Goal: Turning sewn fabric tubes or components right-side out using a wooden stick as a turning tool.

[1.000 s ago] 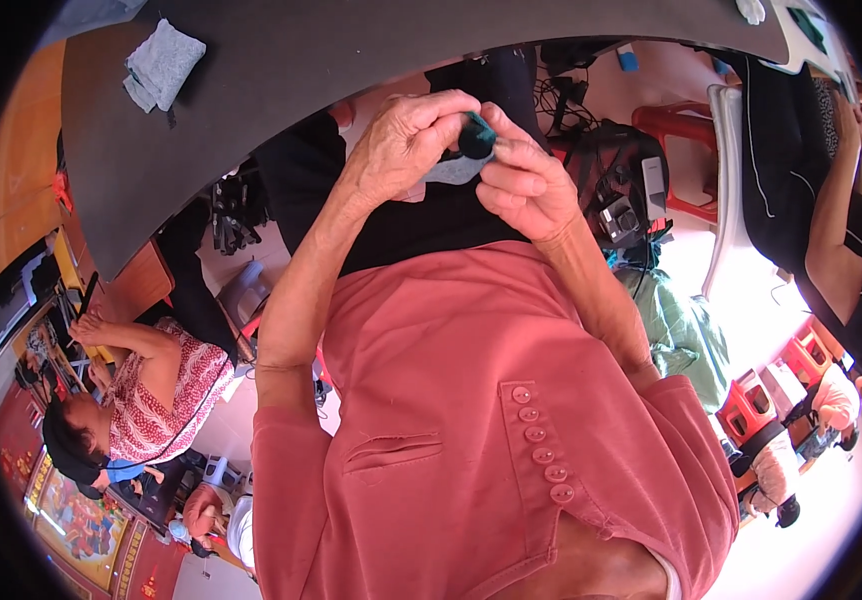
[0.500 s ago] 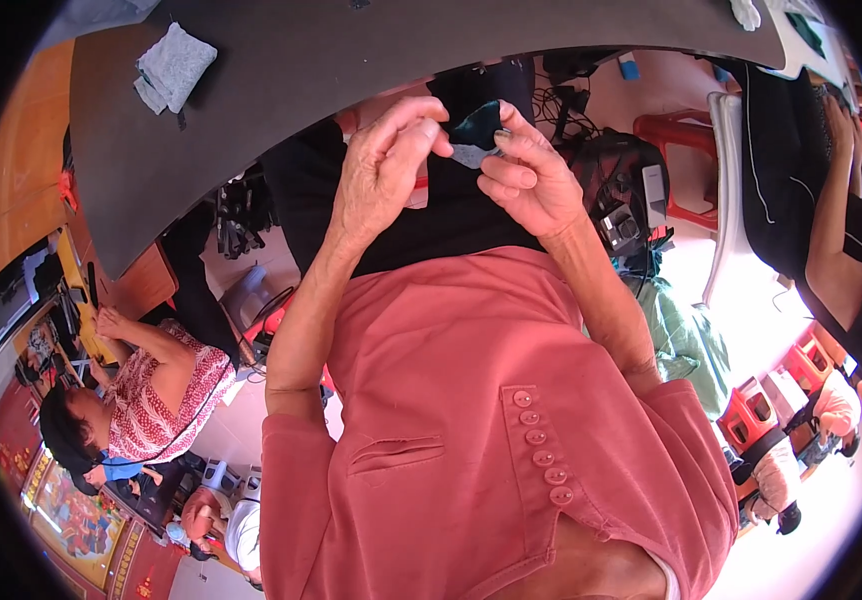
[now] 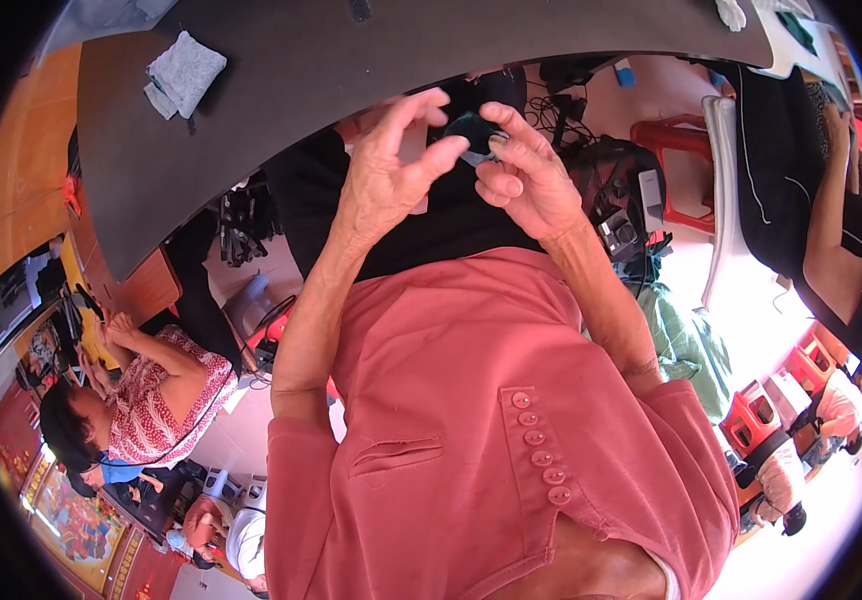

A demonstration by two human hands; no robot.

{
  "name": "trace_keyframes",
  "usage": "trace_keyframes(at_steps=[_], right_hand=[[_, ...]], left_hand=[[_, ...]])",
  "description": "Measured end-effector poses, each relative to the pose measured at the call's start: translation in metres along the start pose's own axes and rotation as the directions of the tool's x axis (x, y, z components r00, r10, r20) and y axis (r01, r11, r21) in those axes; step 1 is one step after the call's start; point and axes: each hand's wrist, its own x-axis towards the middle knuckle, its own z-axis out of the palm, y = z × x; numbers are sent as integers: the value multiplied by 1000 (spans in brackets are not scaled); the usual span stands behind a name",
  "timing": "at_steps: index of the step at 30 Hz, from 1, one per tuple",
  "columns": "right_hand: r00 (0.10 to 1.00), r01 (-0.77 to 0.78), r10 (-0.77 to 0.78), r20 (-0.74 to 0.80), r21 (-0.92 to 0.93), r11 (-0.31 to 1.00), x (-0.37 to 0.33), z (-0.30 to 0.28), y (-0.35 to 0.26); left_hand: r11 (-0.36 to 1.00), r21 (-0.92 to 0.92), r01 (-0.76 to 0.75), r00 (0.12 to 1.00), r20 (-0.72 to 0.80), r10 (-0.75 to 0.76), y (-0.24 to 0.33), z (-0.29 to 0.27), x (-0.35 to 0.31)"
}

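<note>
Both my hands are raised in front of my lap, just off the table's near edge. My left hand (image 3: 386, 170) is open, its thumb and forefinger spread apart. The left thumb tip comes close to a small dark green piece of cloth (image 3: 470, 128) with a grey part along its lower side; whether they touch I cannot tell. My right hand (image 3: 539, 180) pinches that cloth at its right side, with the other fingers curled. Part of the cloth is hidden by the fingers and blends into the dark background.
A folded grey cloth (image 3: 188, 75) lies on the dark table (image 3: 281, 65) at the left. Cables (image 3: 556, 110), a black bag (image 3: 601, 170) and a red stool (image 3: 676, 165) are to the right. Other people sit at both sides, one in a red patterned top (image 3: 176, 395).
My left thumb and forefinger have spread apart and come off the cloth, which now hangs from my right hand. The view has shifted slightly.
</note>
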Motion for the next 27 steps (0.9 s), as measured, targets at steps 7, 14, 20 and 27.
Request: trace_keyframes(at_steps=[7, 14, 20, 27], right_hand=[[998, 46, -34, 56, -241, 970, -2, 2, 2], [994, 90, -109, 11, -652, 753, 5, 17, -1], [995, 65, -6, 102, -591, 804, 4, 17, -12], [990, 38, 14, 139, -364, 930, -1, 13, -8]], left_hand=[[954, -289, 78, 993, -59, -99, -12, -11, 7], [900, -285, 331, 937, 216, -276, -24, -11, -4], [993, 94, 68, 990, 118, -79, -13, -12, -2], [942, 243, -231, 960, 218, 179, -17, -21, -3]])
